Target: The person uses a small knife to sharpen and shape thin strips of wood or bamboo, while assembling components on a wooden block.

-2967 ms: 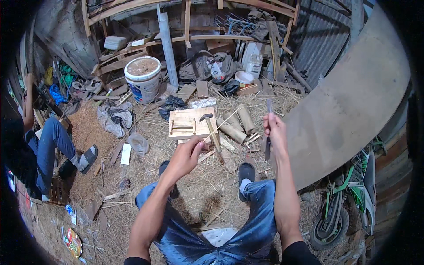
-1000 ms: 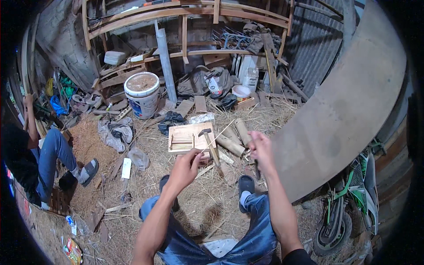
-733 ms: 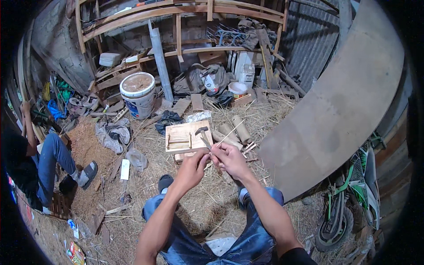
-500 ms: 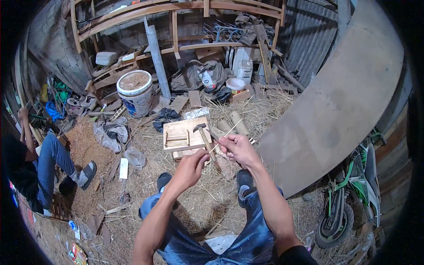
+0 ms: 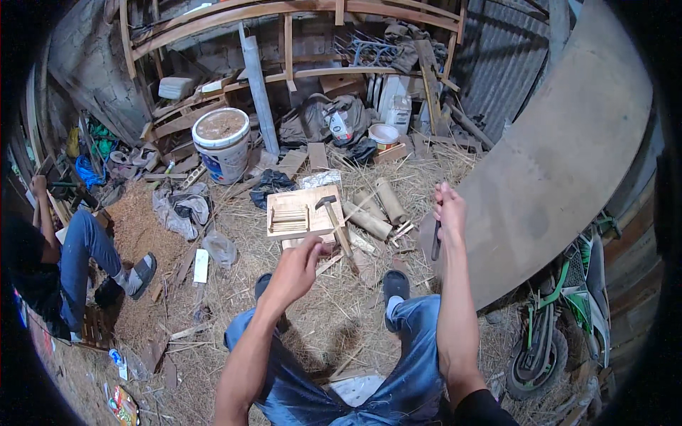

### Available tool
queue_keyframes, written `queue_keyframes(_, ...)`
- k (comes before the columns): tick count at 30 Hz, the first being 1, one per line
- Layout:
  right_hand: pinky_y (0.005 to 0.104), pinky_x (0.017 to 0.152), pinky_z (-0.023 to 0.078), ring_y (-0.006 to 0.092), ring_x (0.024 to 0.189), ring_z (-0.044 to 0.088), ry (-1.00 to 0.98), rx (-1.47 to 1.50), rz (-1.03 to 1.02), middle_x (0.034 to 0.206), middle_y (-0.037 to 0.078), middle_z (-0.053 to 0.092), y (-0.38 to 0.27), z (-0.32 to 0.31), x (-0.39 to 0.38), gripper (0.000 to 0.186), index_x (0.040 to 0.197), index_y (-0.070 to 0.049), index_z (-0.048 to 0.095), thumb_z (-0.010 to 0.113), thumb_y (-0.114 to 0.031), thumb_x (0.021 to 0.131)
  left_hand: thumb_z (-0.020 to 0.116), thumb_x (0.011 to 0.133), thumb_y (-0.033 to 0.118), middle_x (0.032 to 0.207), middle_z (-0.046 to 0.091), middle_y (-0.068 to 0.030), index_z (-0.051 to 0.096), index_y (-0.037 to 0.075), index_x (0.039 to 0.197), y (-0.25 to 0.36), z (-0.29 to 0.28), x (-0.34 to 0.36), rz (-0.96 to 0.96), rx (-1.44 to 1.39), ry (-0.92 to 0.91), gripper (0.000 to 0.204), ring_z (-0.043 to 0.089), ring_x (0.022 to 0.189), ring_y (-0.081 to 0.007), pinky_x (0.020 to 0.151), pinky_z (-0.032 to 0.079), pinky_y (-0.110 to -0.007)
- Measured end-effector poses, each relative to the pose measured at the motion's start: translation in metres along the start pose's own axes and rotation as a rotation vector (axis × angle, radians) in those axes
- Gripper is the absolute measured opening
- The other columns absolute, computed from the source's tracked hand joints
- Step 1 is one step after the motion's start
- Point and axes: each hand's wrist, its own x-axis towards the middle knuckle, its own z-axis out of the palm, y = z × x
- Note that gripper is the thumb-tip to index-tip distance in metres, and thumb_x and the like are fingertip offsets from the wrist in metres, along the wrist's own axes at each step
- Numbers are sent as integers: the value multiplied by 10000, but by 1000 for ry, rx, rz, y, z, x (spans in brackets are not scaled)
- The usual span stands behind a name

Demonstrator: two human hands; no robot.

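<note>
My right hand (image 5: 449,211) is raised out to the right, shut on a dark narrow blade (image 5: 435,243) that points down. My left hand (image 5: 297,266) hovers over the straw in front of my knees, its fingers pinched on a thin pale bamboo stick that is hard to make out. Just beyond the left hand lies a small wooden board (image 5: 312,202) carrying a bundle of cut sticks (image 5: 288,219) and a hammer (image 5: 334,220). Short bamboo tubes (image 5: 388,199) lie to the board's right.
A white bucket (image 5: 222,144) stands at the back left. Another person in jeans (image 5: 67,259) sits at the far left. A big curved panel (image 5: 568,156) leans along the right, with a green scooter (image 5: 568,334) below it. Timber and bags clutter the back.
The hands met over the stick near the board half a second ago. The right hand has since swung out to the right with the blade, and the left hand has dropped back slightly.
</note>
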Motion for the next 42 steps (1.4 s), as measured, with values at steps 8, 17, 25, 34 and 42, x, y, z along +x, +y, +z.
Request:
queue_keyframes(8, 170, 411, 284, 23, 475, 396, -676, -24, 168, 635, -17, 540, 2, 84, -102, 255, 1041, 4, 620, 556, -219, 936, 471, 945, 154, 729, 612, -173, 580, 31, 1008, -7, 12, 8, 37, 49, 7, 176, 609, 651, -312, 613, 456, -391)
queue_keyframes(17, 164, 382, 250, 12, 438, 367, -549, 25, 165, 640, -17, 539, -4, 62, -61, 240, 963, 21, 631, 559, -207, 935, 479, 938, 167, 813, 636, -167, 586, 35, 1025, 3, 7, 4, 55, 45, -123, 191, 612, 726, -340, 677, 469, -396)
queue_keyframes(25, 175, 376, 229, 14, 429, 344, -383, -1, 128, 638, -19, 534, -4, 53, -44, 227, 914, 9, 655, 562, -198, 929, 497, 924, 140, 820, 637, -201, 569, 33, 993, 7, 17, 5, 59, 91, -97, 146, 615, 760, -392, 660, 474, -437)
queue_keyframes(34, 174, 379, 269, 20, 450, 376, -624, -62, 206, 661, -23, 545, 7, 86, -95, 217, 944, -14, 635, 535, -207, 946, 500, 897, 79, 814, 633, -210, 542, 67, 1029, -4, 21, 4, 84, 273, 0, 139, 599, 730, -423, 615, 458, -494)
queue_keyframes(42, 167, 378, 264, 11, 456, 374, -165, 132, 24, 660, -21, 526, -3, 24, -13, 235, 969, -23, 620, 540, -243, 945, 483, 911, 81, 834, 641, -202, 548, 48, 1048, -16, 5, -5, 73, 141, 59, 155, 611, 755, -414, 642, 480, -445)
